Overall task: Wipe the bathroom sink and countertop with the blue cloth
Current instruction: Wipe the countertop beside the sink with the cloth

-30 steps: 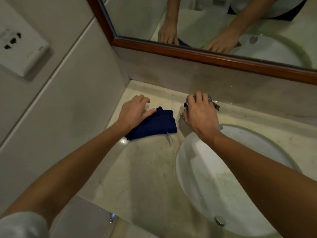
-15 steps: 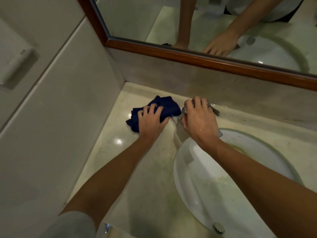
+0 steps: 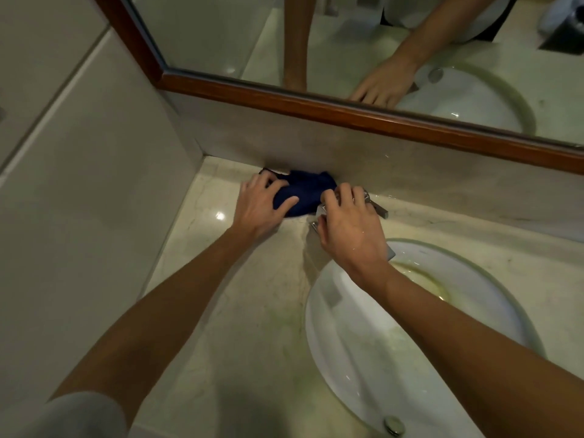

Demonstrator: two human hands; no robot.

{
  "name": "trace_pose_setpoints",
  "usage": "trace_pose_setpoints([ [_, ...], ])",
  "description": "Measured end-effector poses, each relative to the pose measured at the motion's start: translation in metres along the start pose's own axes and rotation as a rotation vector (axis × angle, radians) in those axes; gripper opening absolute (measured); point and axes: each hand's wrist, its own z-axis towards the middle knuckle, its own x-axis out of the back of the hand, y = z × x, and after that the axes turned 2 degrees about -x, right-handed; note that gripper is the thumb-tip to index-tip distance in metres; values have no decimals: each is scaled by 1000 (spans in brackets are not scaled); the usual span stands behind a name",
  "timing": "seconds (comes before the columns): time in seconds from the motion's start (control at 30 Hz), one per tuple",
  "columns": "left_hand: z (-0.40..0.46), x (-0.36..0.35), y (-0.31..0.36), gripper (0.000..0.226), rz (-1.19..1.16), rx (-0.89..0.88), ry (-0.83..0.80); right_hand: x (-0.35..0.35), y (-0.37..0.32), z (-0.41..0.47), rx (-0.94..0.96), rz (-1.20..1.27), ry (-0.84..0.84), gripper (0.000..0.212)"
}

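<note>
The dark blue cloth lies bunched on the pale marble countertop, pushed up against the back splash wall just left of the tap. My left hand presses down on its left part, fingers spread over it. My right hand is closed over the chrome faucet, which it mostly hides. The white oval sink sits below and right of the faucet, under my right forearm.
A wood-framed mirror hangs above the back splash and reflects both arms. A tiled side wall bounds the counter on the left. The sink drain is near the bottom edge.
My left hand has pushed the cloth away from me, from the open counter up to the back wall beside the faucet. My right hand has stayed on the faucet.
</note>
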Motion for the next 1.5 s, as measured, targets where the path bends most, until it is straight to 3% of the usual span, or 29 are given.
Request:
trace_pose_setpoints([
  [0.13,21,-17,18,48,-145,87,-5,-2,-1,0,2,5,11,28],
  [0.3,42,-29,46,48,-300,-55,3,-5,-2,1,-6,-12,18,27],
  [0.43,34,-16,42,51,-344,-67,-48,-4,-2,0,9,-6,40,31],
  [0.5,10,-17,49,43,-264,14,68,-4,-1,-1,8,13,54,29],
  [0.6,-50,-20,82,48,-227,320,239,-6,0,-1,5,14,54,27],
  [0.7,-101,-26,114,57,-188,437,149,-7,1,-1,7,10,63,27],
  [0.87,-122,-36,130,57,-70,448,2,-4,2,-3,19,87,50,32],
  [0.93,-117,-36,131,53,-69,457,11,-1,3,-3,4,215,41,41],
  [1.0,-115,-35,131,51,-46,455,6,4,7,-3,-62,520,83,42],
  [1.07,-115,-34,132,55,7,463,-24,16,19,-1,-160,982,167,28],
  [1.13,-113,-36,132,56,26,487,-33,20,47,5,-284,1219,293,20],
  [1.23,-112,-39,131,55,35,503,-33,-6,99,19,-393,1053,255,27],
  [1.37,-110,-41,130,56,50,518,-36,-63,121,29,-2,745,-27,43],
  [1.43,-111,-41,129,56,51,519,-37,-85,114,32,127,713,-25,43],
  [1.5,-111,-41,129,56,57,522,-32,-100,106,37,96,705,32,35],
])
